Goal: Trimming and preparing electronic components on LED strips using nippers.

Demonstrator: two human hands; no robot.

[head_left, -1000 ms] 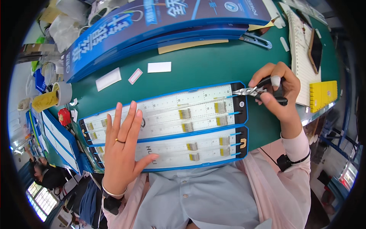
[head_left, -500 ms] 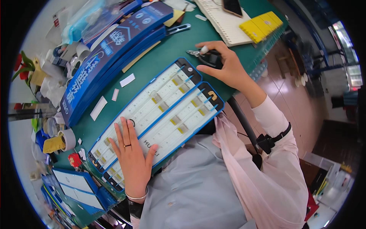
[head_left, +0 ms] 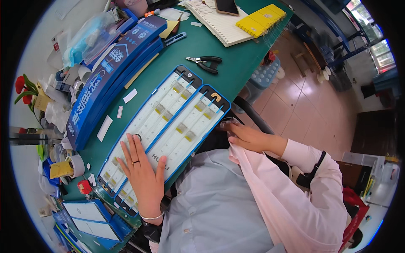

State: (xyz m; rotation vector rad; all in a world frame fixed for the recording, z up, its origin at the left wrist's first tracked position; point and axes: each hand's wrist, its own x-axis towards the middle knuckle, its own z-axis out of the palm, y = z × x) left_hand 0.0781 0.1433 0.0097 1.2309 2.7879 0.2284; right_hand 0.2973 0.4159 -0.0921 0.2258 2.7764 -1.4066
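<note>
Our right hand (head_left: 247, 137), grip unclear, is leaving black-handled metal pliers (head_left: 206, 63) near the green tabletop's (head_left: 236, 57) edge; our left hand (head_left: 145, 175), fingers apart, is touching a blue-rimmed white case (head_left: 171, 141).

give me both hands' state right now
Left hand: open, resting on the long case.
Right hand: can't tell if open, closed or holding anything.

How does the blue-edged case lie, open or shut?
Open: the case shows both white inner halves face up, side by side, with the left hand across them.
</note>
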